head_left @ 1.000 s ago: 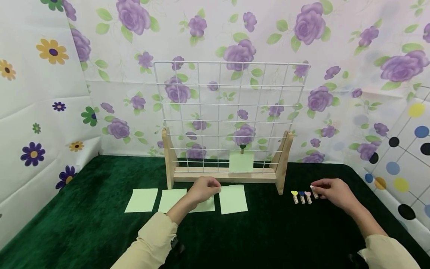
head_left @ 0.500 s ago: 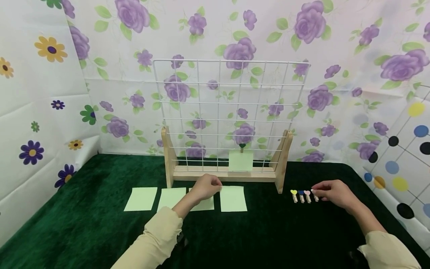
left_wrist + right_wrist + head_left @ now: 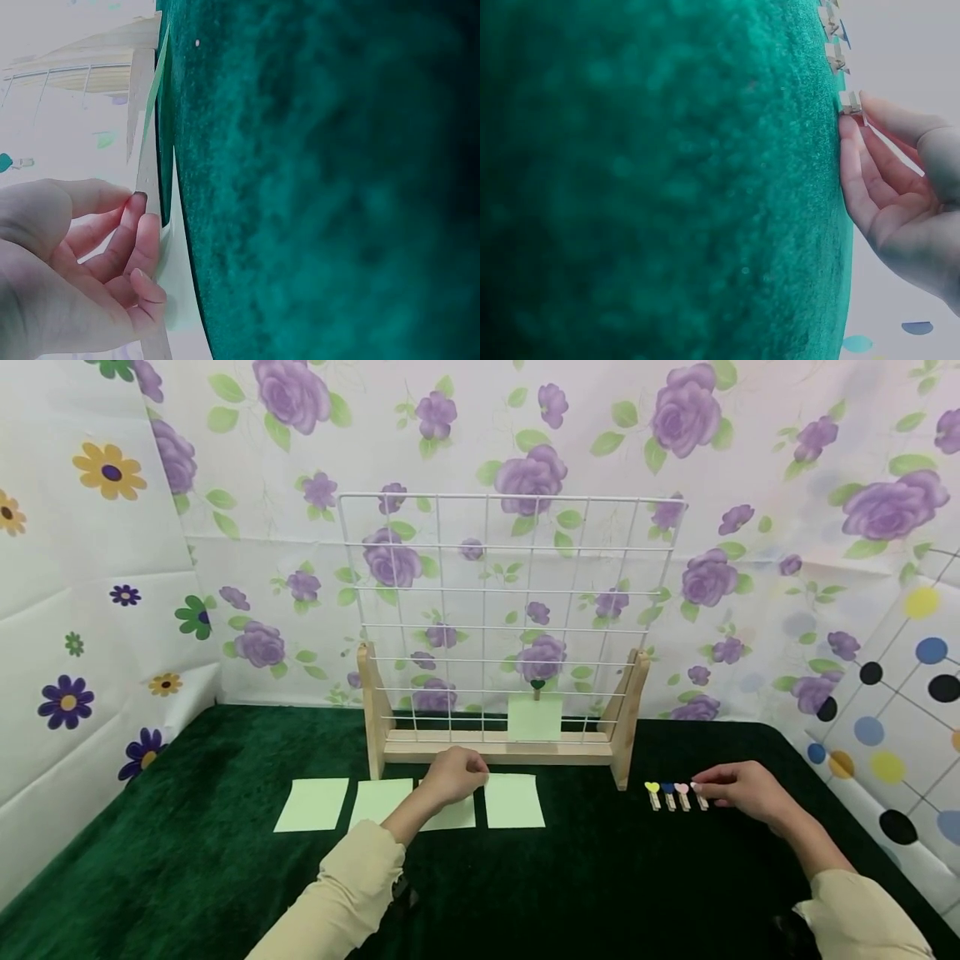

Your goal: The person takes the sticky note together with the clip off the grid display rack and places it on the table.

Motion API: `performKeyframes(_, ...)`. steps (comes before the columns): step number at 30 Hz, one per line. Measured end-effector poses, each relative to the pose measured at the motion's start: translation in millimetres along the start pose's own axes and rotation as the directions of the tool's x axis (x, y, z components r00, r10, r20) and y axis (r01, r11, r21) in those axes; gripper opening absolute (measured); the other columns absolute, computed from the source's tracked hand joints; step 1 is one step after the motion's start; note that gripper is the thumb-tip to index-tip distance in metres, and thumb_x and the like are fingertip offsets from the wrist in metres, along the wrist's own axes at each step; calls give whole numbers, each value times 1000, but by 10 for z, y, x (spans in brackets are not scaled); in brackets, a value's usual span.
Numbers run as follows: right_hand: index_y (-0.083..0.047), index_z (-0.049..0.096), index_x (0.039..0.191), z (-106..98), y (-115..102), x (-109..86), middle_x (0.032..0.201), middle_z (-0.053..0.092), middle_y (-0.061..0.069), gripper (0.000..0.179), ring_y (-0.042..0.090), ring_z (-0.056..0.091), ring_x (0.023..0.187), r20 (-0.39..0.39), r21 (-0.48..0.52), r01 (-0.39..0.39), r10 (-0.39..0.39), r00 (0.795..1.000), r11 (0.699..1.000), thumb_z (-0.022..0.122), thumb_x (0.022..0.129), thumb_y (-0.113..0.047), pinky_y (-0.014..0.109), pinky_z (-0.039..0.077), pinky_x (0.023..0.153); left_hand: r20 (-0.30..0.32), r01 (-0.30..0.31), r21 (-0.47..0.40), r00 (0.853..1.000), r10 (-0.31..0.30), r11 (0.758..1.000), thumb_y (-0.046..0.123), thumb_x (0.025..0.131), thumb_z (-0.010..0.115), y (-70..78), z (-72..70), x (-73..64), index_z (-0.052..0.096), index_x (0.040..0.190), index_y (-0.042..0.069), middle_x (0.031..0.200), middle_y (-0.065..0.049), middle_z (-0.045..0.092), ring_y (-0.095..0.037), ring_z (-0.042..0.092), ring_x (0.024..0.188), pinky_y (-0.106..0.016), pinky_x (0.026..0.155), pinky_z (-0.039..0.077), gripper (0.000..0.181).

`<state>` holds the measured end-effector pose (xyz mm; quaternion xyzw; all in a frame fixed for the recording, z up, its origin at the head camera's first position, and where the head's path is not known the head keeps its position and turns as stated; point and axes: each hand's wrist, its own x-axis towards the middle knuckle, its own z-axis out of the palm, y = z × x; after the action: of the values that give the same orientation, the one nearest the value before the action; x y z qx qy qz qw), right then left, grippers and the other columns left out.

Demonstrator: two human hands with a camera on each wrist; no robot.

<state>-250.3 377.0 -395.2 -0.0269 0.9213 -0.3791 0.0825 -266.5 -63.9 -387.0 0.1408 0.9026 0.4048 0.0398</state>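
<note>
With thumb and fingertips, my left hand (image 3: 454,775) pinches the upper left corner of the rightmost pale green paper square (image 3: 514,802). In the left wrist view that paper (image 3: 155,94) runs up from the fingertips, close over the cloth. Another square (image 3: 456,815) lies partly hidden under the left hand and forearm. At the right, my right hand (image 3: 744,792) pinches a small wooden clothespin (image 3: 702,802) with a whitish top, at the end of a row of clothespins. The right wrist view shows this clothespin (image 3: 850,103) between thumb and fingers, right at the cloth.
A white wire grid (image 3: 483,589) in a wooden stand (image 3: 495,752) rises behind the papers. A dark heart clothespin (image 3: 537,687) holds a paper square (image 3: 535,718) on it. Yellow (image 3: 653,795), blue (image 3: 669,797) and pink (image 3: 682,797) heart clothespins lie beside the right hand.
The rightmost paper has turned slightly and sits straighter in line with the others. The clothespin in my right hand has come down and right, into the row. Both hands keep their pinch.
</note>
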Motion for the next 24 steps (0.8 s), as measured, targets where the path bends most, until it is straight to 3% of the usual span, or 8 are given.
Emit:
performKeyframes(13, 5, 67, 111, 25, -4, 9, 110, 64, 17, 31, 20, 60, 87, -2, -20, 33, -33, 999, 999, 65, 93, -21, 31, 53, 70, -23, -4, -32, 1000, 4, 999, 7, 90, 63, -1, -17, -19, 70, 91, 0, 81, -5, 62, -17, 55, 71, -29, 59, 45, 10)
performKeyframes(19, 4, 67, 111, 25, -5, 9, 111, 63, 18, 33, 20, 59, 85, -6, -28, 29, -29, 1000, 999, 66, 93, -23, 31, 53, 69, -37, 5, -30, 999, -6, 1000, 8, 92, 61, -17, -24, -30, 69, 96, 0, 89, -8, 64, -22, 59, 81, -35, 67, 49, 12)
performKeyframes(24, 6, 64, 116, 23, 4, 9, 114, 61, 20, 39, 20, 59, 88, -10, -37, 15, -15, 1000, 999, 65, 93, -26, 31, 53, 69, -72, -48, -63, 996, 44, 997, 9, 95, 58, -20, -25, -49, 67, 104, -1, 97, -9, 65, -25, 60, 91, -42, 77, 50, 16)
